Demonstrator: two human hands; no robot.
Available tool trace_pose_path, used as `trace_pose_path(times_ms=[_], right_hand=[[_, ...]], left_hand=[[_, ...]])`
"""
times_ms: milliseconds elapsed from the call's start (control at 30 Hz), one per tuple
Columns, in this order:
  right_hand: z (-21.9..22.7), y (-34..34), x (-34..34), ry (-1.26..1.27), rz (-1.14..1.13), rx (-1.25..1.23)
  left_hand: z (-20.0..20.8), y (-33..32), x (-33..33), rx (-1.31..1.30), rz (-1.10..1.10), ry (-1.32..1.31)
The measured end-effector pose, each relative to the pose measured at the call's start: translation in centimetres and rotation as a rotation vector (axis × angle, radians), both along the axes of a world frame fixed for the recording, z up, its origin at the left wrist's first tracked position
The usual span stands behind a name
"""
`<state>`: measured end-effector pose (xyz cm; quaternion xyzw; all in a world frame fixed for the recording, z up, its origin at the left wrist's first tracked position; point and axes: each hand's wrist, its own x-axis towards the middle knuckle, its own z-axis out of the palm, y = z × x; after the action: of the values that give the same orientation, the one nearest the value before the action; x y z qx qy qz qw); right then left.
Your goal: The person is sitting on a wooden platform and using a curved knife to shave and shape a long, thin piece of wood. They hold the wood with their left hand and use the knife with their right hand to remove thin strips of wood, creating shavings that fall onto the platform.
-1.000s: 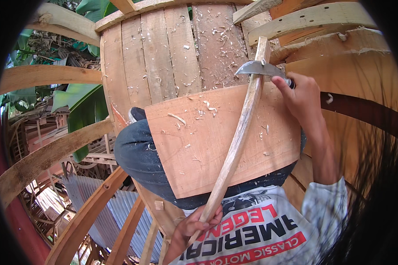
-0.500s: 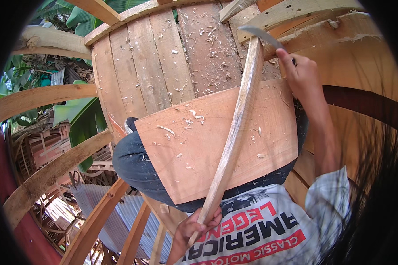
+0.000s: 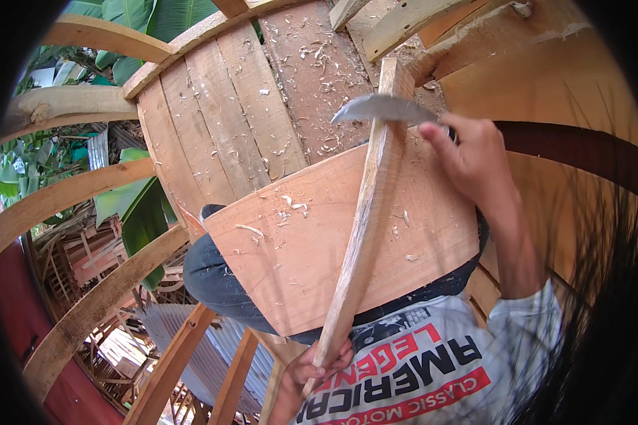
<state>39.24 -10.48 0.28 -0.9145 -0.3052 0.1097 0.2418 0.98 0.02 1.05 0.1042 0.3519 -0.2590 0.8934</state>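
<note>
A long, slightly curved wooden stick [image 3: 365, 227] slants across my lap, its far end resting near the plank floor. My left hand [image 3: 324, 365] is wrapped round its near end, close to my shirt. In my right hand [image 3: 475, 159] is a knife with a broad curved blade [image 3: 383, 108]; its handle is mostly hidden by the fingers. The blade lies across the stick near the far end. Under the stick, a flat wooden board [image 3: 283, 262] rests on my legs, with several curled shavings [image 3: 295, 205] on it.
Plank flooring [image 3: 213, 106] strewn with shavings stretches ahead. Curved wooden ribs [image 3: 71, 184] stand at the left, with banana leaves [image 3: 138, 191] and corrugated sheeting [image 3: 205, 361] beyond them. Wooden side panels [image 3: 546, 88] rise at the right.
My right hand has drawn the knife down along the stick toward me, from its far tip. The left hand keeps its grip on the near end. The view has shifted slightly.
</note>
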Motion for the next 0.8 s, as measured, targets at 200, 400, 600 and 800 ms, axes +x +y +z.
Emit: trace_pose_path(times_ms=[200,400,600,800], right_hand=[[1.0,-1.0,1.4,0.011,-0.162,-0.022],[1.3,-2.0,0.5,0.177,-0.211,0.14],[1.1,-0.9,-2.6,-0.043,0.128,-0.048],[-0.7,-0.3,0.3,-0.254,0.074,-0.131]], left_hand=[[-0.6,-0.3,-2.5,0.067,-0.033,-0.034],[-2.3,-0.2,-4.8,-0.032,0.007,0.018],[-1.5,0.1,-4.0,-0.032,-0.003,0.048],[-0.2,-0.1,-4.3,-0.06,0.005,0.22]])
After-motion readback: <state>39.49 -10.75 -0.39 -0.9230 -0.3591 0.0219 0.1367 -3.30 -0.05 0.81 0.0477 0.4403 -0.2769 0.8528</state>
